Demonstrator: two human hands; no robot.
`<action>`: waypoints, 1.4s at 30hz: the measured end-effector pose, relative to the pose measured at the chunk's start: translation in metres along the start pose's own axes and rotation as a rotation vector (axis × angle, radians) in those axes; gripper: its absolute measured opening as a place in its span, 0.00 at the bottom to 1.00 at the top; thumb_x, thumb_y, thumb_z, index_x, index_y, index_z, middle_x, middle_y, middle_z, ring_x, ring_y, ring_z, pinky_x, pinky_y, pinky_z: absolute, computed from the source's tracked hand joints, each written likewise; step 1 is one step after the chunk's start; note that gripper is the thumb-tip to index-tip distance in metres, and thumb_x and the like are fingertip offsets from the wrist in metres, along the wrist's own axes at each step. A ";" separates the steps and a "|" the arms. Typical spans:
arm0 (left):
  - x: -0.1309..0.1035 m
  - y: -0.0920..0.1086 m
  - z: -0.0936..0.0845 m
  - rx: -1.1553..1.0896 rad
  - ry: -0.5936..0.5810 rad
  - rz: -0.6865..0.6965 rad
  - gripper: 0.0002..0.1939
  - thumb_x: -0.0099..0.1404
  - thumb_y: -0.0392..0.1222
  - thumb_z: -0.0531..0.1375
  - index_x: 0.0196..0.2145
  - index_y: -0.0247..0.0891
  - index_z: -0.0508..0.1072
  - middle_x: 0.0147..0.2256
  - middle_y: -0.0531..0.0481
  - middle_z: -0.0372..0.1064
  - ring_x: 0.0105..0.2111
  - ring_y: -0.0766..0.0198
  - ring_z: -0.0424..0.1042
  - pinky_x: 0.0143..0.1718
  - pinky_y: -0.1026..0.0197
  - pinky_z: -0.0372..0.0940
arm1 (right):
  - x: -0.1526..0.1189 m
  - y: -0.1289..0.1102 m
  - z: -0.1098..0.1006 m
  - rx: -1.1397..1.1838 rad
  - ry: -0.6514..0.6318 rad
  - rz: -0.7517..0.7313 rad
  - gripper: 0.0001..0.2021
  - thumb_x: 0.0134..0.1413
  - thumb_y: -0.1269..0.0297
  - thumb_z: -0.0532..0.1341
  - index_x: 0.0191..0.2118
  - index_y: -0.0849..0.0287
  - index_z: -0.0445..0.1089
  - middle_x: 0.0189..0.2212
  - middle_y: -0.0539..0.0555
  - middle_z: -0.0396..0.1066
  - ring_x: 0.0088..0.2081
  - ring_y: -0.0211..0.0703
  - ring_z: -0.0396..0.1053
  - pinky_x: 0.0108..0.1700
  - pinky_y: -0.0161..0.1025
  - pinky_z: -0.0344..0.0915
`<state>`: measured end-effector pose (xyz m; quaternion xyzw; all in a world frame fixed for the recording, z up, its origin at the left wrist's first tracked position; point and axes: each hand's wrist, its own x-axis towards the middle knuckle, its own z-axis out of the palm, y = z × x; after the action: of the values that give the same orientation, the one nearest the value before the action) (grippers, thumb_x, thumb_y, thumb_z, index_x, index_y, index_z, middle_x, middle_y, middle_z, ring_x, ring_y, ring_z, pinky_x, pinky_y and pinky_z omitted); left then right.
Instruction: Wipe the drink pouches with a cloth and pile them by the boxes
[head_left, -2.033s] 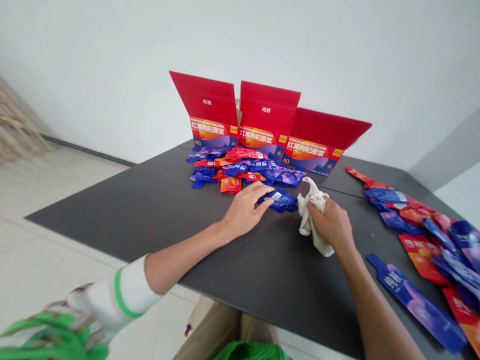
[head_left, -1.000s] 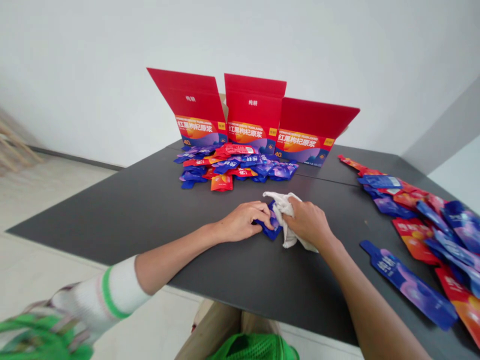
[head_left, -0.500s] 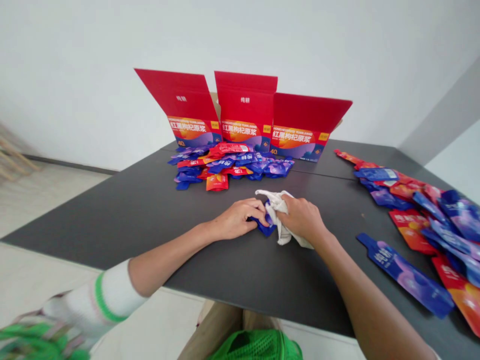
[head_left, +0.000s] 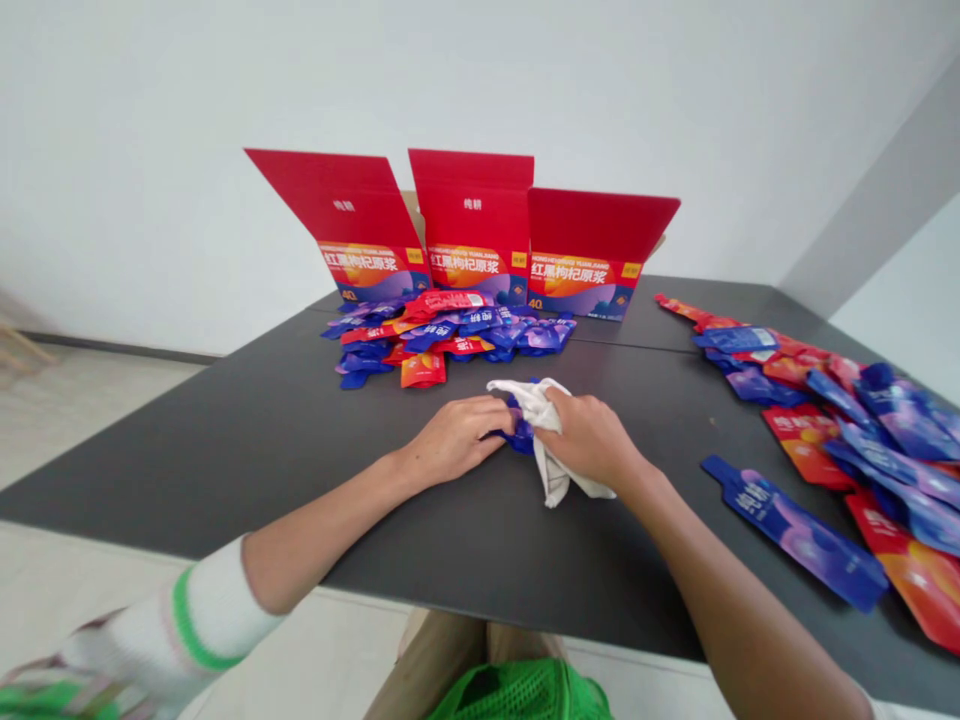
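Observation:
A blue pouch (head_left: 520, 436) lies on the dark table between my hands, partly covered. My left hand (head_left: 459, 437) is closed on its left side, fingers gripping it. Wrapped in my right hand (head_left: 589, 435) is a white cloth (head_left: 534, 403), which is pressed over the pouch's right part and hangs loosely onto the tabletop. Farther back, a heap of blue and red pouches (head_left: 457, 328) lies in front of the boxes. A single flat blue pouch (head_left: 799, 535) rests to the right of my right forearm.
Three red boxes with raised lids, left (head_left: 371, 270), middle (head_left: 476, 268) and right (head_left: 577, 285), stand along the back of the dark table (head_left: 300, 430). On the right spreads another pile of red and blue pouches (head_left: 806, 440). A white wall rises behind.
The cloth in my right hand has shifted over the blue pouch, covering it differently. My left hand keeps hold of the pouch. The whole view has swung slightly.

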<state>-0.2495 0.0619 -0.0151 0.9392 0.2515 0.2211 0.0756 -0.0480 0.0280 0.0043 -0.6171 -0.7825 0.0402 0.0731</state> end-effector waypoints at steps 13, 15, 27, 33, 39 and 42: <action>0.000 0.003 0.008 0.018 0.022 -0.008 0.07 0.62 0.33 0.54 0.31 0.38 0.72 0.33 0.49 0.71 0.37 0.64 0.70 0.40 0.64 0.63 | -0.005 -0.006 0.004 -0.028 -0.045 0.003 0.17 0.54 0.54 0.51 0.46 0.56 0.64 0.38 0.58 0.72 0.40 0.50 0.70 0.40 0.40 0.61; 0.000 0.004 0.007 -0.015 0.068 -0.004 0.07 0.63 0.33 0.54 0.33 0.38 0.72 0.35 0.49 0.72 0.39 0.64 0.70 0.42 0.63 0.63 | -0.001 0.002 0.005 -0.053 -0.030 0.167 0.20 0.55 0.52 0.50 0.48 0.58 0.64 0.40 0.61 0.72 0.42 0.52 0.70 0.41 0.42 0.61; 0.002 -0.064 -0.090 0.428 0.638 -0.279 0.05 0.62 0.40 0.56 0.35 0.38 0.67 0.38 0.47 0.69 0.41 0.58 0.69 0.46 0.57 0.64 | 0.008 0.034 0.000 -0.008 0.033 0.309 0.17 0.56 0.54 0.49 0.44 0.58 0.66 0.36 0.59 0.73 0.38 0.51 0.72 0.36 0.40 0.62; 0.005 -0.131 -0.094 0.526 0.250 -0.375 0.10 0.64 0.37 0.49 0.42 0.38 0.66 0.50 0.43 0.63 0.50 0.54 0.64 0.51 0.53 0.60 | 0.009 0.034 0.003 0.009 0.000 0.269 0.17 0.56 0.53 0.49 0.45 0.57 0.65 0.36 0.59 0.72 0.38 0.51 0.72 0.36 0.41 0.61; -0.011 -0.161 -0.078 0.486 0.160 -0.398 0.23 0.64 0.47 0.51 0.54 0.34 0.59 0.54 0.39 0.60 0.53 0.53 0.62 0.53 0.52 0.59 | 0.010 0.035 0.004 0.015 0.012 0.225 0.15 0.56 0.56 0.50 0.44 0.57 0.66 0.35 0.59 0.73 0.38 0.51 0.71 0.38 0.41 0.60; -0.017 -0.164 -0.085 0.473 0.149 -0.413 0.28 0.63 0.53 0.51 0.56 0.34 0.57 0.58 0.39 0.55 0.58 0.52 0.56 0.57 0.50 0.53 | 0.010 0.033 0.002 0.014 0.016 0.224 0.15 0.56 0.57 0.50 0.44 0.57 0.66 0.36 0.59 0.73 0.39 0.51 0.71 0.38 0.42 0.60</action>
<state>-0.3728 0.1974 0.0127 0.8412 0.4859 0.2045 -0.1201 -0.0188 0.0452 -0.0025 -0.7004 -0.7077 0.0488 0.0787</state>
